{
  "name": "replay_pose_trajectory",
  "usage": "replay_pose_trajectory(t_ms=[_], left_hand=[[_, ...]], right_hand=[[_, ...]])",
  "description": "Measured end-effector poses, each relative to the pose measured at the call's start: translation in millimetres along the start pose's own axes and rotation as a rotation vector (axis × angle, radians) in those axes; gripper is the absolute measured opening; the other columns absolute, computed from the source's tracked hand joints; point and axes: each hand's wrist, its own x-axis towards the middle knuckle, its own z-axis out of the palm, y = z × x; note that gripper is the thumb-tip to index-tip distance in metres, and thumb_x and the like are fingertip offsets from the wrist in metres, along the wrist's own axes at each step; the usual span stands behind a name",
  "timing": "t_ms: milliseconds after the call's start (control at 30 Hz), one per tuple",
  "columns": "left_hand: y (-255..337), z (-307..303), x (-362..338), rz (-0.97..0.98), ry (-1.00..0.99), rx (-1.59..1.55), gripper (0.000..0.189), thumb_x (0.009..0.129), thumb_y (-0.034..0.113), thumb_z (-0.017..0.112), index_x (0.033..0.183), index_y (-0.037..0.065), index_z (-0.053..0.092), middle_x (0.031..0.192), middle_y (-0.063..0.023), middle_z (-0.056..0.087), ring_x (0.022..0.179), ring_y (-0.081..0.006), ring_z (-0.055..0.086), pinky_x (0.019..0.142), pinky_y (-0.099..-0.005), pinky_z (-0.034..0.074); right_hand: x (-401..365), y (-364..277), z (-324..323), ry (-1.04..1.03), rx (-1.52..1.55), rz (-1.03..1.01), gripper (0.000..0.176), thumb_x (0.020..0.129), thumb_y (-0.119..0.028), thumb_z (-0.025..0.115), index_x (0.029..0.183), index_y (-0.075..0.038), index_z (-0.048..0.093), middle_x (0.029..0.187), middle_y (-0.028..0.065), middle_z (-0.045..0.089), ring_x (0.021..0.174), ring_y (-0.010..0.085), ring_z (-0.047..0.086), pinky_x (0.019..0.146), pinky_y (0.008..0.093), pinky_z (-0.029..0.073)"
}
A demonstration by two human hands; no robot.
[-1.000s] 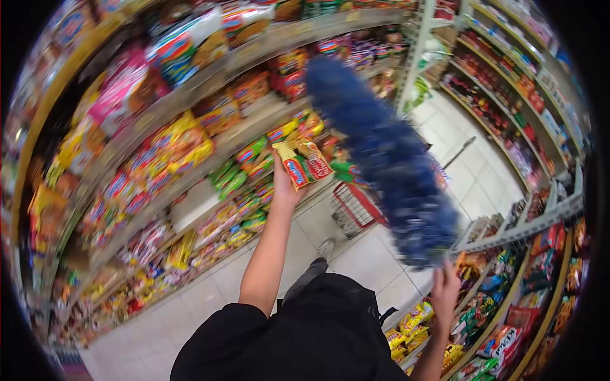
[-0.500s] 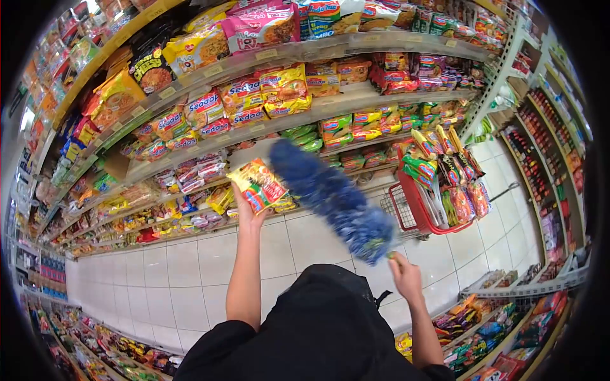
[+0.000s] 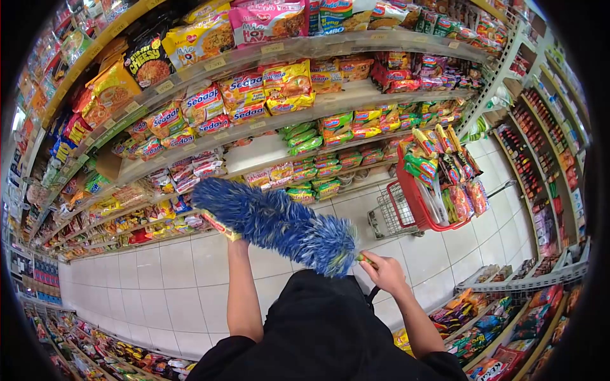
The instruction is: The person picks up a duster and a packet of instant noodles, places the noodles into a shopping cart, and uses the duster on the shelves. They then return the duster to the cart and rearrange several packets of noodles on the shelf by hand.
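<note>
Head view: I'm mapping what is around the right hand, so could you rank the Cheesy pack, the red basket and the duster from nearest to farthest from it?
1. Duster: its handle is in the right hand.
2. Red basket: ahead and to the right, apart from the hand.
3. Cheesy pack: on the shelf at the upper left.

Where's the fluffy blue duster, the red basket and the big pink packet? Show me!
Blue duster point(image 3: 274, 220): head view, middle of its fluffy fibres.
Red basket point(image 3: 413, 195): head view, its side wall.
Pink packet point(image 3: 268, 23): head view, middle of its printed front.
</note>
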Motion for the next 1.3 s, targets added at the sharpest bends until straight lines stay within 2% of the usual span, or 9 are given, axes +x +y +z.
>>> replay_pose_trajectory(t_ms=[333, 433, 567, 933, 1033, 1167, 1200, 1233, 1300], left_hand=[[-33.7, 0.0, -36.2, 0.272, 0.123, -0.102, 0.047, 0.095, 0.037, 0.028, 0.129, 0.008, 0.042, 0.126, -0.0087, 0.049, 0.113, -0.0262, 0.049, 0.096, -0.0437, 0.041], [-47.4, -6.0, -61.0, 0.586, 0.003, 0.879, 0.051, 0.094, 0.043, 0.025, 0.130, 0.011, 0.042, 0.132, -0.0074, 0.045, 0.120, -0.0278, 0.042, 0.100, -0.0474, 0.034], [-54.2, 35.8, -121.7, 0.230, 0.167, -0.199, 0.054, 0.092, 0.049, 0.023, 0.130, 0.016, 0.043, 0.132, -0.0070, 0.045, 0.122, -0.0298, 0.040, 0.102, -0.0494, 0.031], [-67.7, 29.6, -114.8, 0.314, 0.125, -0.163, 0.057, 0.089, 0.052, 0.038, 0.121, 0.006, 0.050, 0.118, -0.0126, 0.055, 0.111, -0.0288, 0.049, 0.098, -0.0460, 0.038], [-47.8, -16.1, -98.4, 0.417, -0.151, 0.259, 0.048, 0.091, 0.043, 0.038, 0.118, 0.006, 0.051, 0.116, -0.0081, 0.056, 0.106, -0.0277, 0.053, 0.095, -0.0457, 0.041], [-25.1, 41.1, -137.7, 0.363, -0.408, -0.130, 0.045, 0.093, 0.043, 0.036, 0.121, 0.012, 0.050, 0.116, -0.0067, 0.056, 0.107, -0.0279, 0.052, 0.095, -0.0467, 0.038], [-24.4, 43.2, -136.6, 0.430, 0.110, -0.196, 0.043, 0.092, 0.042, 0.037, 0.120, 0.013, 0.051, 0.114, -0.0059, 0.058, 0.106, -0.0276, 0.053, 0.094, -0.0467, 0.039], [-17.6, 14.3, -129.6, 0.336, -0.394, -0.110, 0.043, 0.092, 0.041, 0.039, 0.121, 0.013, 0.051, 0.117, -0.0076, 0.057, 0.109, -0.0279, 0.053, 0.093, -0.0466, 0.041], [-19.3, 38.9, -125.7, 0.265, 0.163, -0.090, 0.042, 0.092, 0.040, 0.040, 0.121, 0.012, 0.052, 0.117, -0.0103, 0.057, 0.108, -0.0282, 0.053, 0.093, -0.0464, 0.042]], right_hand=[[-18.5, 52.0, -49.4, -0.008, -0.147, -0.066, 0.028, 0.083, -0.037, 0.057, 0.102, -0.018, 0.063, 0.067, 0.0123, 0.063, 0.061, 0.0317, 0.062, 0.055, 0.0413, 0.049], [-30.9, 74.4, -56.3, 0.006, -0.134, -0.110, 0.028, 0.083, -0.038, 0.057, 0.103, -0.019, 0.063, 0.067, 0.0114, 0.064, 0.060, 0.0317, 0.062, 0.054, 0.0409, 0.049], [-30.2, 96.9, -67.0, -0.072, -0.103, -0.164, 0.028, 0.084, -0.039, 0.056, 0.103, -0.021, 0.063, 0.067, 0.0106, 0.064, 0.060, 0.0315, 0.062, 0.054, 0.0408, 0.049], [6.5, 78.6, -79.0, -0.232, -0.041, -0.210, 0.034, 0.085, -0.045, 0.053, 0.106, -0.020, 0.063, 0.071, 0.0128, 0.065, 0.065, 0.0341, 0.062, 0.064, 0.0435, 0.050], [5.5, 85.4, -83.7, -0.258, -0.078, -0.224, 0.033, 0.085, -0.044, 0.054, 0.105, -0.020, 0.063, 0.070, 0.0123, 0.064, 0.064, 0.0340, 0.061, 0.062, 0.0436, 0.050], [-6.2, 74.0, -80.8, -0.080, -0.067, -0.158, 0.032, 0.085, -0.044, 0.054, 0.102, -0.019, 0.064, 0.068, 0.0118, 0.064, 0.062, 0.0341, 0.061, 0.059, 0.0431, 0.050], [-9.3, 75.5, -79.7, -0.052, -0.003, -0.163, 0.032, 0.084, -0.044, 0.054, 0.102, -0.019, 0.064, 0.068, 0.0117, 0.064, 0.061, 0.0342, 0.061, 0.058, 0.0430, 0.049], [-12.3, 80.0, -80.2, -0.018, 0.057, -0.165, 0.032, 0.084, -0.045, 0.054, 0.102, -0.019, 0.063, 0.068, 0.0115, 0.064, 0.061, 0.0342, 0.061, 0.058, 0.0430, 0.049], [-18.7, 89.7, -82.0, -0.023, -0.008, -0.211, 0.032, 0.084, -0.043, 0.054, 0.103, -0.019, 0.062, 0.068, 0.0115, 0.064, 0.061, 0.0340, 0.061, 0.056, 0.0426, 0.049]])
